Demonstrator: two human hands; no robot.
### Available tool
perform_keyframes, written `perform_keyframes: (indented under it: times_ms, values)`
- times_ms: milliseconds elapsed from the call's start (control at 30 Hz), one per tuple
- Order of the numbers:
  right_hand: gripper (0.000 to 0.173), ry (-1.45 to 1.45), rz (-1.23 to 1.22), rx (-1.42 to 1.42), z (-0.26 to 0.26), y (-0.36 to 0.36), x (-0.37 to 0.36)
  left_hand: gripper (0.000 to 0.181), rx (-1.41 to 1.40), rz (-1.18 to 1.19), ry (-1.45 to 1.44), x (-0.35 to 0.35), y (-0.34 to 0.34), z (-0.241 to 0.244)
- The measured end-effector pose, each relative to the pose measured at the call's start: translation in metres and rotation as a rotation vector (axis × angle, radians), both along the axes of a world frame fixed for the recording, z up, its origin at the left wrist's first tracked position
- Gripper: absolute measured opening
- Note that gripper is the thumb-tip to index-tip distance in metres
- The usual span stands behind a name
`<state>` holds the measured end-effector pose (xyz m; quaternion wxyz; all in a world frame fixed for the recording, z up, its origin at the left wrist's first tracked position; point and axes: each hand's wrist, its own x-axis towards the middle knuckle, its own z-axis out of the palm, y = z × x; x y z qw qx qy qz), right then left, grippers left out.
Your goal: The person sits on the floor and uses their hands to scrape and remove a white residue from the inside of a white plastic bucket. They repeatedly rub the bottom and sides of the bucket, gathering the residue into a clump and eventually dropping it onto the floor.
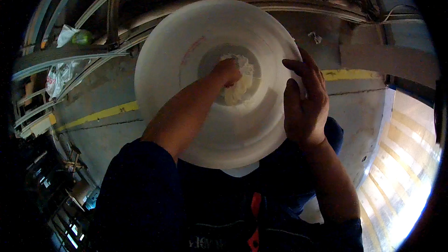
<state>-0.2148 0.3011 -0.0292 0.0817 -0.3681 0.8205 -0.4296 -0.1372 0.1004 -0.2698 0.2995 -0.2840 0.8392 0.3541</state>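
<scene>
A large white plastic bucket (164,77) stands in front of my body, its round mouth facing up towards me. My left hand (227,71) reaches deep inside, its fingers curled against pale, whitish material (243,80) at the bottom. The fingertips are hidden, so whether they grasp any of it is unclear. At the right side of the mouth, my right hand (308,101) grips the rim, with thumb and fingers bent over the edge. Faint reddish marks show on the bucket's inner wall.
Metal frames (113,17) run along the back and left. White plastic bags (61,77) and a green round object (82,37) lie among them. A yellow line (101,114) crosses the grey floor (105,136). Brightly lit striped panels (395,168) stand at the right.
</scene>
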Motion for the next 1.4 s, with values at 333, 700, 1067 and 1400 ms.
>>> perform_keyframes:
  times_ms: [333, 700, 1067, 1400]
  values:
    - [0.037, -0.014, -0.005, 0.028, 0.002, 0.003, -0.001, 0.028, -0.180, -1.176, 0.654, 0.043, 0.045, 0.035]
    - [0.039, -0.020, -0.011, 0.036, 0.002, 0.003, 0.002, 0.018, -0.184, -1.254, 0.376, 0.031, 0.052, 0.019]
    - [0.039, -0.008, -0.030, 0.032, 0.001, 0.002, 0.000, 0.027, -0.268, -0.857, 0.220, 0.023, -0.043, 0.036]
    - [0.036, 0.012, -0.007, 0.003, -0.003, 0.003, -0.001, 0.021, -0.132, -1.388, 0.412, 0.037, 0.018, 0.057]
